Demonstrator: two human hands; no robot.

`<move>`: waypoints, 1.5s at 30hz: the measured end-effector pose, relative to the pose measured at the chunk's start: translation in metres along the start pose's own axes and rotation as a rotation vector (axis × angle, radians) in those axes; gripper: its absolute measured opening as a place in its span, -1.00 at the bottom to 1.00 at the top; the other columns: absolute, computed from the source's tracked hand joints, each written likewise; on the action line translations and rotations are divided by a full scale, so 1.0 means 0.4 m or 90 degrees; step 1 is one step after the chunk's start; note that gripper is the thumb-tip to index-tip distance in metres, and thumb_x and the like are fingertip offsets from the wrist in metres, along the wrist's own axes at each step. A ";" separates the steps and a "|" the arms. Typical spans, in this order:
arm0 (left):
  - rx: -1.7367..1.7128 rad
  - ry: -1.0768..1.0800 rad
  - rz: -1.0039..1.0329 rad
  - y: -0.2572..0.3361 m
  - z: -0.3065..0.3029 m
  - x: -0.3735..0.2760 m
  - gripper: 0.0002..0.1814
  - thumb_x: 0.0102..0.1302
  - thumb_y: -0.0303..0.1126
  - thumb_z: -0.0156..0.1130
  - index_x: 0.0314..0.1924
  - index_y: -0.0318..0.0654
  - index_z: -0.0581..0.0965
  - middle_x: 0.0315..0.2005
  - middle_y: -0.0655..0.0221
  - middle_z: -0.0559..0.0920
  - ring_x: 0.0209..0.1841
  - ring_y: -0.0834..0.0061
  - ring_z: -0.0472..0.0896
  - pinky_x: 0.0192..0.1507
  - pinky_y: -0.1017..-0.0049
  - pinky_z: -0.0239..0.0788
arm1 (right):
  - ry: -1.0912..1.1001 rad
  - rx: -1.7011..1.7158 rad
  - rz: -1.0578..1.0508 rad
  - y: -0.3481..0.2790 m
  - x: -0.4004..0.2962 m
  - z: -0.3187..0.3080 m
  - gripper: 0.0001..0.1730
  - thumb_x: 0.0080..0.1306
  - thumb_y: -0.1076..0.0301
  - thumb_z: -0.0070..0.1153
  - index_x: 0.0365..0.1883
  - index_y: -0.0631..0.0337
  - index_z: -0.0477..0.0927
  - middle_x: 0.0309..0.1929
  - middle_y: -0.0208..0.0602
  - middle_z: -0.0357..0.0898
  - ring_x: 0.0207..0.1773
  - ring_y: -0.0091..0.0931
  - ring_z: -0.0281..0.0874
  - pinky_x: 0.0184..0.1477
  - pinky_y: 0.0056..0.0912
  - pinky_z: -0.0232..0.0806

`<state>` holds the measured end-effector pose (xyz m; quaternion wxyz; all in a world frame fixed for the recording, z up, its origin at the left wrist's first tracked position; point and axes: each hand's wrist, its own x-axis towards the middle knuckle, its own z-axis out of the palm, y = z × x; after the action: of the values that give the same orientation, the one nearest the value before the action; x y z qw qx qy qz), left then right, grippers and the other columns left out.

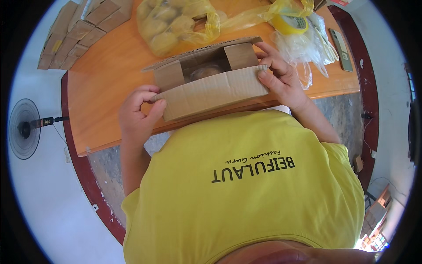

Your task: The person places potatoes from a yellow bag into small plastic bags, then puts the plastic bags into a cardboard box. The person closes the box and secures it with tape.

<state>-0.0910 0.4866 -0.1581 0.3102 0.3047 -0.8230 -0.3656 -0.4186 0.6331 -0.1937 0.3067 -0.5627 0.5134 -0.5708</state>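
Note:
A long cardboard box (214, 90) lies at the table's near edge, its long flaps raised and its top uncovered. Two short end flaps are folded partly inward over the opening. Inside, a roundish brown item (208, 71) shows under clear plastic; most of it is hidden by the front flap. My left hand (141, 105) pinches the front flap's left corner between thumb and fingers. At the opposite end, my right hand (278, 71) grips the flap's right corner, with its thumb in front and fingers behind.
Behind the box sits a yellow plastic bag (174, 24) of round items. Farther right are a yellow tape roll (291, 24), crumpled clear plastic bags (298, 46) and a phone (341, 49). Stacked cardboard boxes (82, 33) stand at the table's (102, 85) far left; a fan (24, 128) is beyond.

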 end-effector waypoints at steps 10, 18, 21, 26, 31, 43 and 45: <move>0.305 0.113 0.180 0.098 0.009 0.052 -0.45 -0.05 -0.49 0.43 0.02 -0.21 0.51 0.03 0.22 0.53 0.09 0.29 0.44 0.13 0.34 0.26 | 0.011 -0.095 -0.023 -0.003 0.000 0.004 -0.83 0.32 0.42 0.19 -0.16 0.25 0.53 0.36 0.06 0.28 0.42 -0.26 0.24 0.33 -0.25 0.16; 0.312 -0.067 0.218 0.058 0.001 0.111 -0.58 0.07 -0.43 0.40 -0.04 -0.24 0.51 0.01 0.15 0.59 -0.03 0.18 0.54 0.04 0.30 0.36 | 0.019 -0.104 -0.055 0.006 0.001 0.004 -0.75 0.29 0.40 0.22 -0.09 0.25 0.54 0.35 -0.02 0.30 0.21 -0.37 0.39 0.19 -0.31 0.29; 0.271 -0.099 0.225 0.067 0.017 0.138 -0.67 0.09 -0.42 0.40 -0.16 -0.25 0.47 -0.02 0.13 0.60 -0.09 0.17 0.57 0.00 0.31 0.38 | 0.022 -0.113 -0.039 0.001 -0.003 0.005 -0.71 0.28 0.39 0.23 -0.05 0.24 0.55 0.35 -0.04 0.31 0.15 -0.39 0.42 0.08 -0.36 0.36; 0.195 -0.106 0.154 0.066 0.045 0.137 -0.67 0.06 -0.39 0.44 -0.33 -0.25 0.41 -0.19 0.12 0.62 -0.04 0.08 0.59 -0.09 0.21 0.38 | 0.034 -0.161 -0.061 0.001 -0.007 0.007 -0.69 0.25 0.39 0.26 -0.06 0.23 0.54 0.32 -0.06 0.33 0.06 -0.43 0.45 0.03 -0.40 0.37; 0.217 -0.084 0.194 0.055 0.054 0.130 -0.67 0.08 -0.36 0.45 -0.32 -0.24 0.42 -0.15 0.10 0.63 0.00 0.08 0.57 -0.03 0.21 0.37 | 0.102 -0.115 -0.043 0.017 -0.016 0.016 -0.70 0.20 0.41 0.31 -0.15 0.21 0.50 0.11 -0.21 0.42 -0.07 -0.50 0.43 -0.07 -0.45 0.37; 0.223 -0.060 0.212 0.044 0.064 0.115 -0.72 0.10 -0.36 0.40 -0.32 -0.26 0.45 -0.03 0.06 0.61 0.01 0.05 0.54 0.08 0.20 0.33 | 0.093 -0.148 0.093 0.006 -0.029 0.008 -0.61 0.16 0.30 0.37 -0.13 0.20 0.49 -0.24 -0.40 0.42 -0.32 -0.61 0.39 -0.28 -0.53 0.34; 0.226 -0.067 0.215 0.047 0.063 0.117 -0.75 0.10 -0.39 0.38 -0.34 -0.26 0.45 -0.04 0.06 0.62 0.00 0.05 0.55 0.07 0.20 0.33 | 0.091 -0.147 0.124 0.001 -0.028 0.006 -0.54 0.16 0.30 0.36 -0.02 0.21 0.46 -0.18 -0.35 0.43 -0.28 -0.56 0.41 -0.24 -0.50 0.36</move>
<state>-0.1435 0.4732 -0.1433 0.2655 0.1929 -0.9285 -0.1738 -0.4145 0.6428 -0.1980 0.2566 -0.4999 0.6480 -0.5141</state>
